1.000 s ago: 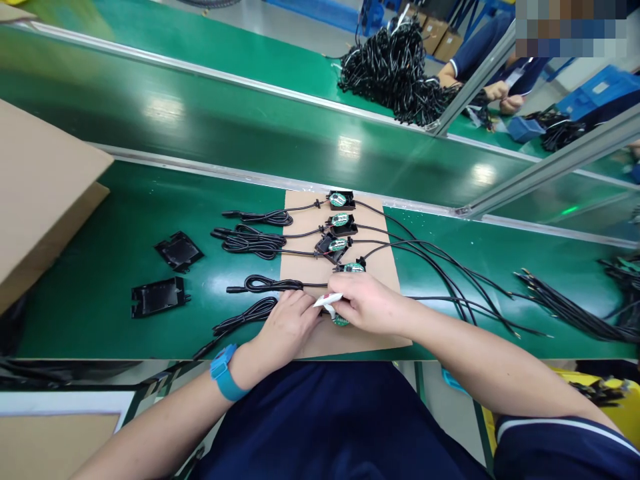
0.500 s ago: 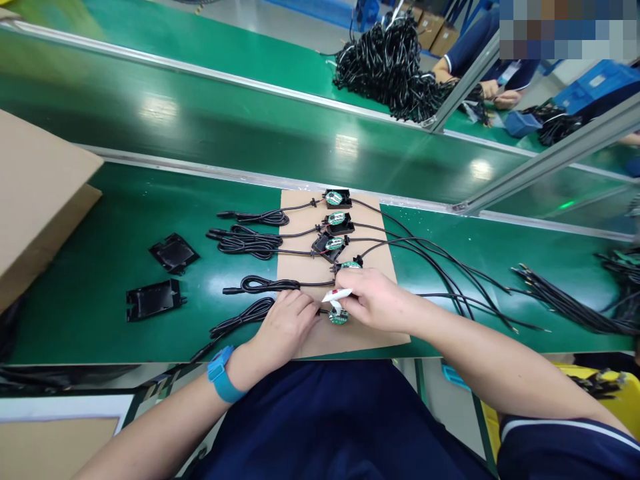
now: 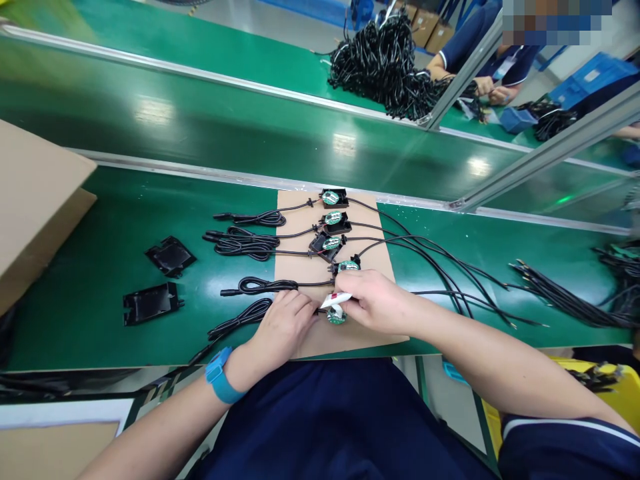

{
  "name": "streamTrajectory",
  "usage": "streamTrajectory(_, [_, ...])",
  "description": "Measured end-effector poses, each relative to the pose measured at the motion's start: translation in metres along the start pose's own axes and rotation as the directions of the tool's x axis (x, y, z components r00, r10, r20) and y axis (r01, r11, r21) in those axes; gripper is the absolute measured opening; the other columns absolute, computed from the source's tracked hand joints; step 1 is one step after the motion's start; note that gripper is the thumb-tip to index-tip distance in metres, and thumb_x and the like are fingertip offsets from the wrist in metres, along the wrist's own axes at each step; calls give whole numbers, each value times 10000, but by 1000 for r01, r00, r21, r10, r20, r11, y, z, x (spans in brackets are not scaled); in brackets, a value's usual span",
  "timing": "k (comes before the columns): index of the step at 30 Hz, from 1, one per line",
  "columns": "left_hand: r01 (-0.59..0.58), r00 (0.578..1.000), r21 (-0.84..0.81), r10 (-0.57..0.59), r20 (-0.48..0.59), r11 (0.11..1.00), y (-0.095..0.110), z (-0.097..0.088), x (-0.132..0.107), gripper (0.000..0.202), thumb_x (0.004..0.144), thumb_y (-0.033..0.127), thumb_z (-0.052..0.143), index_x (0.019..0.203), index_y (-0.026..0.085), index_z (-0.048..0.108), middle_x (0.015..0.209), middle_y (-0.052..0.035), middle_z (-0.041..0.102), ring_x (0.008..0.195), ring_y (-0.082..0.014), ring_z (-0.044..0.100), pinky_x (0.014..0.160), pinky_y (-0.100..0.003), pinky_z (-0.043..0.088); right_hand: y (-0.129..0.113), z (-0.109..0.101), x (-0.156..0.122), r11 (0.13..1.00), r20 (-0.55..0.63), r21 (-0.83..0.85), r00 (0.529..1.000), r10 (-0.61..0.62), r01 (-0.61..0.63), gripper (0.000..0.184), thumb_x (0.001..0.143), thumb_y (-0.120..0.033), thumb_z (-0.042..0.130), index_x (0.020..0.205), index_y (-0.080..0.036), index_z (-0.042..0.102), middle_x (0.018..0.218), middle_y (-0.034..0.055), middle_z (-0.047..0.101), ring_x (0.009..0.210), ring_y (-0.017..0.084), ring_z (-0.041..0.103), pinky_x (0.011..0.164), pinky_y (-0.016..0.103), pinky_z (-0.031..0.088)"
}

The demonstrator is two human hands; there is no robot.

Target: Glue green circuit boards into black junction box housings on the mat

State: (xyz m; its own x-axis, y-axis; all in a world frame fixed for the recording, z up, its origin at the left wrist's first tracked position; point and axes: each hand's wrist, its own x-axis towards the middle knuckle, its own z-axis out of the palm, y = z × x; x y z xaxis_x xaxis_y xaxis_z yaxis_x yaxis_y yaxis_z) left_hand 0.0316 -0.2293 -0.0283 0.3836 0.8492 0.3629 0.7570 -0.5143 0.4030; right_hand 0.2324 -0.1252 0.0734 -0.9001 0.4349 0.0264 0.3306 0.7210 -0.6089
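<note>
My right hand [image 3: 377, 301] is closed around a small white tube [image 3: 336, 300] with a red mark, its tip pointing left. Just below the tube lies a round green circuit board [image 3: 337, 316] on a cardboard sheet [image 3: 370, 333], with white material on it. My left hand [image 3: 286, 323] rests on the sheet's left edge, fingers pressed together on the black cable that leads to this board; its fingertips are partly hidden. The cable's coil [image 3: 243, 319] lies left of that hand. Farther back, several black housings [image 3: 339, 225] with similar boards [image 3: 332, 218] stand in a column.
Two black plastic covers [image 3: 153, 303] lie at left, near a large cardboard box [image 3: 40, 200]. Stripped cable ends [image 3: 545, 287] lie at right. Beyond the metal rail [image 3: 200, 175], a co-worker's hands [image 3: 493, 90] work beside a heap of black cables [image 3: 375, 63].
The white tube has tilted slightly over the board, while both hands stay nearly in place. The whole view has shifted a little.
</note>
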Motion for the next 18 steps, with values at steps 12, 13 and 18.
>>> streamTrajectory(12, [15, 1000, -36, -15, 13, 999, -2, 0, 2, 196, 989, 207, 544, 1168, 170, 614, 885, -61, 645, 841, -213, 562, 776, -376, 448, 1, -2, -10, 1000, -42, 18, 999, 11, -10, 178, 904, -87, 518, 784, -206, 460, 737, -1, 524, 693, 149, 445, 648, 275, 330])
streamTrajectory(13, [15, 1000, -40, -15, 21, 999, -2, 0, 1, 204, 987, 205, 546, 1177, 170, 610, 899, -65, 650, 852, -217, 569, 781, -380, 451, 0, -2, -13, 999, -65, 32, 998, 24, -22, 172, 899, -93, 531, 780, -204, 475, 738, 1, 534, 696, 147, 457, 652, 275, 342])
streamTrajectory(18, [-4, 1000, -40, 4, 6, 999, -6, 3, -2, 269, 962, 231, 596, 1224, 172, 588, 1027, -101, 670, 942, -246, 608, 847, -409, 471, 32, -22, -35, 852, -319, 477, 861, 397, -216, 112, 885, -234, 666, 806, -171, 617, 747, 18, 624, 659, 134, 565, 616, 263, 447])
